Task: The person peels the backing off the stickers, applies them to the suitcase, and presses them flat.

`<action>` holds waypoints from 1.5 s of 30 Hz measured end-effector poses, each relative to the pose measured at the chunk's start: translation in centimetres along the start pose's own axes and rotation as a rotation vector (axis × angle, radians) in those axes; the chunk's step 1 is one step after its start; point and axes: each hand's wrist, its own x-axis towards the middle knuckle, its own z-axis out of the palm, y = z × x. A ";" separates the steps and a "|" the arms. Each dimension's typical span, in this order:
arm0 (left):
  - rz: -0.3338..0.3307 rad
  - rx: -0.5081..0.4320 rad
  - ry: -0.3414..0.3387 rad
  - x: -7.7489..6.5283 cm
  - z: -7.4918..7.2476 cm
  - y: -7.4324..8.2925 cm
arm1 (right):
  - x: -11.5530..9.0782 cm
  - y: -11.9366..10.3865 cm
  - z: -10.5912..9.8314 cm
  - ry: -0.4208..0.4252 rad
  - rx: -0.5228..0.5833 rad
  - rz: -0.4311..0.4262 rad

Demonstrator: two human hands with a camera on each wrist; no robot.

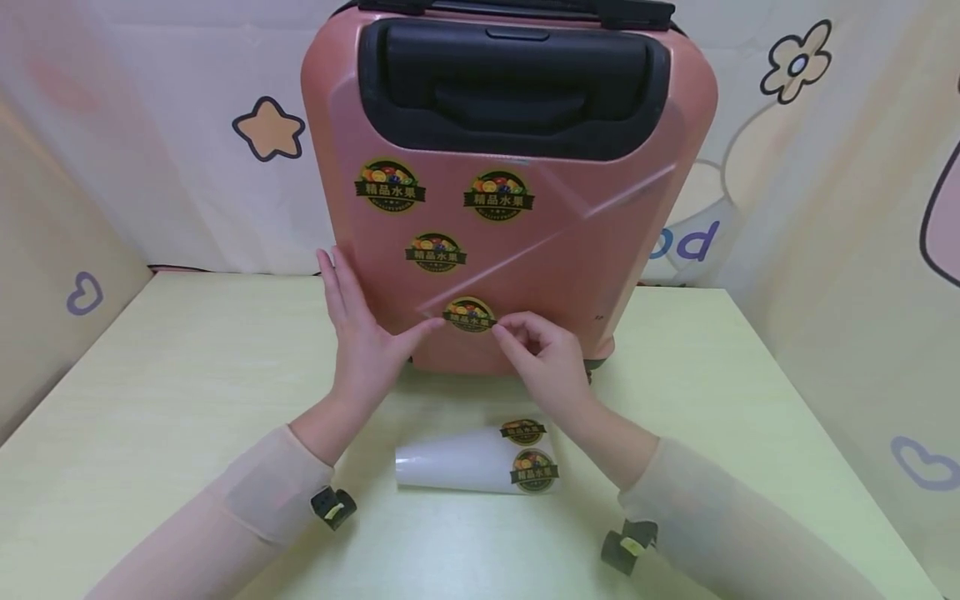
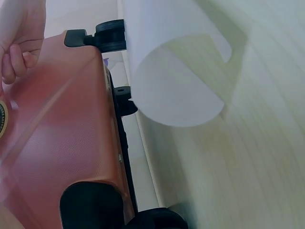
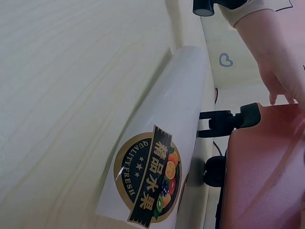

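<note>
A pink suitcase [image 1: 555,258] stands upright with its black handle panel at the top. On its lower front is a round fruit-label sticker [image 1: 469,315], dark with a gold edge. My right hand [image 1: 551,358] pinches the sticker's right edge between thumb and forefinger. Fingers straight, my left hand [image 1: 360,342] rests along the suitcase's lower left side, its thumb reaching to the sticker's left edge. Higher up are three like stickers: an upper left one [image 1: 390,187], an upper right one [image 1: 498,197] and a middle one [image 1: 436,253].
In front of the suitcase a curled white backing sheet [image 1: 453,462] lies on the pale wooden table [image 1: 225,358]. It carries two more fruit labels, one large in the right wrist view [image 3: 150,176]. Black wheels [image 3: 221,124] show under the suitcase. Behind hangs a printed curtain [image 1: 187,167].
</note>
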 end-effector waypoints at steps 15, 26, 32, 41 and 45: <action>0.008 0.016 -0.004 0.0 0.4 0.1 | 0.0 -0.2 0.2 0.007 -0.028 0.005; 0.009 -0.003 0.017 0.1 0.7 0.1 | 0.0 0.1 0.3 0.015 -0.035 0.003; 0.024 -0.022 0.043 0.0 0.8 -0.1 | -0.4 -2.7 0.2 0.017 -0.055 0.015; 0.024 -0.029 0.057 -0.1 0.8 0.0 | -0.6 -3.7 0.2 0.015 -0.069 0.038; 0.036 -0.018 0.059 -0.2 0.9 -0.1 | -0.6 -3.6 0.2 0.014 -0.066 0.032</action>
